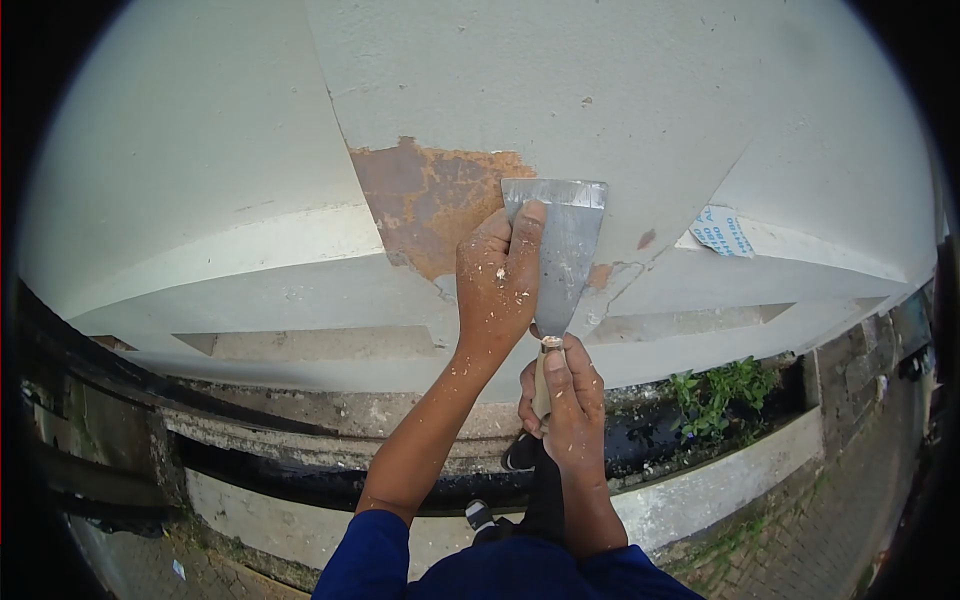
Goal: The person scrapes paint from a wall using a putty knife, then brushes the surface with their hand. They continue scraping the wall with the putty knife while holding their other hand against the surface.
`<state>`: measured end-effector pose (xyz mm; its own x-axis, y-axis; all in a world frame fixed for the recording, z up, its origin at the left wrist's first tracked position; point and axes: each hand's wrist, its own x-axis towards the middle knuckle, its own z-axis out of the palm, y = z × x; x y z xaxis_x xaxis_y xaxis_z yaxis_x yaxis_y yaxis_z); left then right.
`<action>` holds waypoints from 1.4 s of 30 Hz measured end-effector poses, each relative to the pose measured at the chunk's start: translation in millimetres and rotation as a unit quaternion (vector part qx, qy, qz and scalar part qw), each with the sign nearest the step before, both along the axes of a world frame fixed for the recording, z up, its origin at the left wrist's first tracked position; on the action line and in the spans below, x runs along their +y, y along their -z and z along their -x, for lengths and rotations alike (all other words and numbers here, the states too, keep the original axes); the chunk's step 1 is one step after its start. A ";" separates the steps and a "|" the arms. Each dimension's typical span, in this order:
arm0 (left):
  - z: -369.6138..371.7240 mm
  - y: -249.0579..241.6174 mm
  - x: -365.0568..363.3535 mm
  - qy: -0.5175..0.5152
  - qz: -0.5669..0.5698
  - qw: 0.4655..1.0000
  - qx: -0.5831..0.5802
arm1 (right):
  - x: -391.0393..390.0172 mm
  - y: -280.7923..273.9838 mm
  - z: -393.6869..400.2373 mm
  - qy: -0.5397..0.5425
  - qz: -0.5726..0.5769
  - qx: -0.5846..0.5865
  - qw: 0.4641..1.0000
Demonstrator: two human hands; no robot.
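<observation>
A wide metal scraper [572, 255] lies against the pale grey wall with its broad edge upward. My right hand [568, 395] is wrapped round its light handle. My left hand [500, 265] pinches the left side of the blade, thumb on its face. Left of the blade is a bare brown and orange patch [420, 195] where the paint is gone. Small pale flakes stick to my left hand and both forearms. Cracked, chipped paint shows to the right of the blade.
A piece of printed sandpaper [722, 231] rests on the ledge at the right. Below the wall runs a dark drainage channel with a green plant [715, 400] and a concrete kerb [720, 485]. My shoes are near the channel.
</observation>
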<state>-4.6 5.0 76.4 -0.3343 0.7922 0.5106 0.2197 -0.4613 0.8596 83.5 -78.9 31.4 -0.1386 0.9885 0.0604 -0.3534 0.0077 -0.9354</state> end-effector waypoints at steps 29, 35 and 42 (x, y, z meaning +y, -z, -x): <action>-8.4 -11.4 0.5 0.065 0.020 0.997 -0.043 | 0.2 -11.5 -3.0 0.015 -0.005 0.028 0.999; -9.0 -14.0 2.1 0.044 0.005 0.999 -0.019 | 2.3 -9.7 -8.1 0.018 0.002 0.005 1.000; -6.2 -2.2 3.6 0.026 -0.019 0.999 0.009 | -6.2 -8.3 -2.9 0.015 0.011 0.004 1.000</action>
